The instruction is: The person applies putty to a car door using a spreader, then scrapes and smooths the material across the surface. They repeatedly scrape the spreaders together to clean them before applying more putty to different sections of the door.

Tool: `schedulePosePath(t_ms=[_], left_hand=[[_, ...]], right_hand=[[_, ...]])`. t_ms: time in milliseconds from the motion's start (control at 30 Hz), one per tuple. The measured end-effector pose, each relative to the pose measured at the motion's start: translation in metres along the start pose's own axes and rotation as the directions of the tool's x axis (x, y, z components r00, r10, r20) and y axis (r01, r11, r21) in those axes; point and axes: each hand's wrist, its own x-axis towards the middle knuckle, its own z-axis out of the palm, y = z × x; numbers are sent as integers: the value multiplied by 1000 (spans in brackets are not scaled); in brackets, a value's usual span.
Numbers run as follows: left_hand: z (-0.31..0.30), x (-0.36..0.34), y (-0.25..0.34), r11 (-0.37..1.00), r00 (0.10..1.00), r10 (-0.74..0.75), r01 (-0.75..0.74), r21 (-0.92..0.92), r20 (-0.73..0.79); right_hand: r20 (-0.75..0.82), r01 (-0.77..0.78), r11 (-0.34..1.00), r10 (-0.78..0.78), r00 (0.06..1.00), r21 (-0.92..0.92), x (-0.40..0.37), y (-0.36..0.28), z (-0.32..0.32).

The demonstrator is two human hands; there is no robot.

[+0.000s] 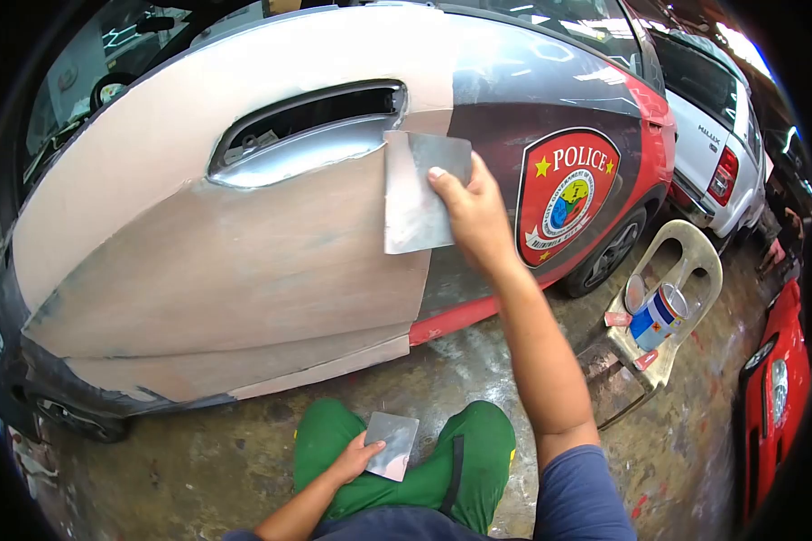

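My right hand [474, 212] is raised at the car door [253, 270], closed around a flat metal putty spreader [413, 203]. The thumb lies on its face, and the spreader overlaps the door's rear edge just below and right of the handle recess [320, 149]. Tan filler covers most of this door. Low over my green trousers, my left hand [352, 460] grips a second, squarish metal putty spreader [395, 440] by its left side, thumb on top. Greyish smears mark this second blade.
Right of the door, the dark rear panel carries a red police badge [568, 194]. A plastic chair [708, 270] holds a blue and white can [656, 320] and small red-labelled items. Behind stands a white pickup [695, 126]; a red car [776, 388] sits at far right.
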Motion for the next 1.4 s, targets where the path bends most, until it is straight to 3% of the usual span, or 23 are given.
schedulePosePath(t_ms=[33, 100, 200, 333, 367, 433, 533, 667, 967, 1033, 1200, 1300, 1400], left_hand=[[1, 1, 2, 1000, 1000, -4, 4, -12, -6], [-1, 9, 4, 998, 1000, -14, 14, 58, -8], [-7, 10, 5, 991, 1000, 1, -1, 134, 1], [0, 8, 15, 998, 999, 27, -25, 55, -28], [4, 12, 17, 996, 1000, 23, -22, 81, -13], [2, 10, 11, 990, 1000, -7, 6, 142, 5], [-2, 4, -1, 991, 999, -16, 22, 131, -47], [-6, -10, -11, 999, 995, -26, 21, -49, -98], [-20, -12, -24, 997, 995, -8, -1, -82, -98], [-22, -13, -22, 997, 995, -13, 5, -83, -101], [-18, -18, -5, 996, 992, -39, 30, -81, -116], [-22, -14, -18, 996, 998, -19, 13, -93, -65], [-17, -13, -14, 997, 998, -16, 11, -71, -62]], right_hand=[[-66, 25, 1000, -26, 997, -3, -5, 5, 5], [-17, -23, 997, 24, 1000, 74, -11, -1, 0], [32, -31, 999, 32, 999, -5, -7, -3, -9], [-64, -33, 974, 49, 997, 225, -6, 4, 13], [-19, -45, 999, 46, 999, 8, -11, 8, 16], [-37, -31, 980, 39, 999, 199, -13, 18, 39], [-48, -40, 989, 48, 998, 145, -24, 4, 26], [-85, -121, 986, 131, 988, 116, -34, -9, -10], [-30, -121, 985, 126, 992, 122, -9, -4, -10], [-42, -27, 993, 32, 999, 113, -3, 8, 9], [23, -144, 985, 143, 990, 96, -7, -5, -5], [-22, -21, 994, 24, 999, 103, -2, 7, 13], [20, -109, 982, 107, 994, 155, -9, -4, 5]])
